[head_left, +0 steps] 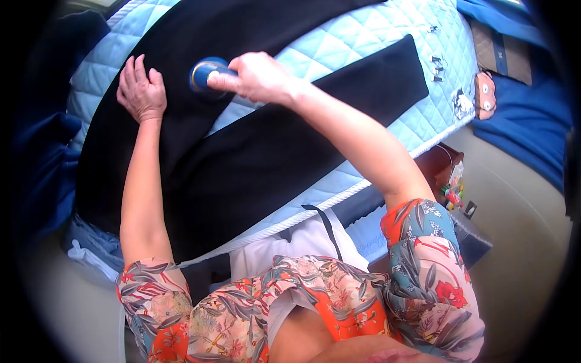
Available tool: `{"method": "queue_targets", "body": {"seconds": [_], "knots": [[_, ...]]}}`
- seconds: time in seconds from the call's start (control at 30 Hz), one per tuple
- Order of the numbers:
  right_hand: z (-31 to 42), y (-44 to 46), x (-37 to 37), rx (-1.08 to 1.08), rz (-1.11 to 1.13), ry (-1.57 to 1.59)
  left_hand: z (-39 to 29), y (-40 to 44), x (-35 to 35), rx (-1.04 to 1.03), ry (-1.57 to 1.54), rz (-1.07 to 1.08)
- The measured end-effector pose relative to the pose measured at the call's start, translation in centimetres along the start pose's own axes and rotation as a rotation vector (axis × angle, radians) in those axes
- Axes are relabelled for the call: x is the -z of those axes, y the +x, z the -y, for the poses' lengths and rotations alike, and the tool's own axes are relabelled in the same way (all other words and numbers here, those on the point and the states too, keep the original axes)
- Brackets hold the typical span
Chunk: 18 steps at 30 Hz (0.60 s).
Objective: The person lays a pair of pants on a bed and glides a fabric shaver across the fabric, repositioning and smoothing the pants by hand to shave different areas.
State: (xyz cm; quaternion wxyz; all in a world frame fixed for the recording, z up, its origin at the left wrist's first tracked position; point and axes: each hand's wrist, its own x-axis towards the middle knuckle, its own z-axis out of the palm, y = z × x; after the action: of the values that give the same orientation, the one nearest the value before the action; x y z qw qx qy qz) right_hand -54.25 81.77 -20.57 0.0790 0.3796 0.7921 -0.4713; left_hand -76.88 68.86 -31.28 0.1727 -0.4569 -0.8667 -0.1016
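Black trousers (pixel 260 151) lie spread over a light blue quilted surface (pixel 357 30), one leg stretching to the upper right. My left hand (pixel 142 89) rests flat on the black cloth at the upper left, fingers spread, with nothing in it. Just to its right, my right hand (pixel 251 77) is wrapped round a round dark blue device (pixel 203 75) with a thin gold ring. The device is over the black fabric; whether it touches the cloth cannot be made out.
Small black clips (pixel 437 68) lie on the quilt at the right. Beside its right edge are a pink case with a face (pixel 485 95) and blue cloth (pixel 526 133). A reddish-brown box (pixel 437 166) stands below that edge.
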Motion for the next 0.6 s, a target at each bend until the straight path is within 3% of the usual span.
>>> {"method": "queue_targets", "body": {"seconds": [0.03, 0.1, 0.13, 0.17, 0.2, 0.27, 0.3, 0.37, 0.4, 0.43, 0.47, 0.53, 0.6], "knots": [[-0.1, 0.2, 1.6, -0.111, 0.053, 0.121, 0.0, -0.1, -0.1, 0.002, -0.008, 0.004], [-3.2, 0.4, 6.6, -0.196, -0.095, 0.258, 0.0, -0.1, -0.1, 0.005, -0.030, -0.006], [-5.7, 1.0, 9.1, -0.145, -0.232, 0.234, 0.0, -0.1, -0.2, 0.007, -0.020, -0.007], [-11.7, 3.6, 11.7, 0.164, -0.330, 0.026, -0.1, -0.1, -0.1, 0.006, -0.010, -0.004], [-6.9, -0.3, 15.1, -0.370, -0.489, 0.270, 0.0, -0.2, -0.2, 0.004, 0.001, 0.002], [-13.3, 0.2, 18.2, -0.330, -0.720, 0.354, 0.1, -0.1, -0.3, -0.003, 0.001, -0.008], [-16.1, 1.4, 19.1, -0.166, -0.797, 0.532, 0.1, -0.1, -0.4, -0.006, 0.001, -0.012], [-14.0, 0.5, 18.1, -0.406, -0.669, 0.453, 0.2, -0.3, -0.4, -0.009, 0.001, -0.017], [-13.1, -0.3, 16.2, -0.291, -0.612, 0.210, 0.3, -0.3, -0.5, -0.011, -0.002, -0.021], [-11.4, -1.0, 14.1, -0.375, -0.404, 0.174, 0.4, -0.1, -0.7, -0.014, -0.006, -0.026], [-12.6, -1.0, 10.8, -0.107, -0.425, 0.126, 0.4, -0.1, -0.6, -0.013, 0.006, -0.024], [-6.3, -5.9, 5.7, -0.138, -0.203, 0.185, 0.6, -0.1, -0.9, -0.017, 0.008, -0.020], [-5.8, -10.2, 3.5, -0.114, -0.049, 0.233, 0.7, -0.1, -0.9, -0.026, 0.002, -0.024]]}}
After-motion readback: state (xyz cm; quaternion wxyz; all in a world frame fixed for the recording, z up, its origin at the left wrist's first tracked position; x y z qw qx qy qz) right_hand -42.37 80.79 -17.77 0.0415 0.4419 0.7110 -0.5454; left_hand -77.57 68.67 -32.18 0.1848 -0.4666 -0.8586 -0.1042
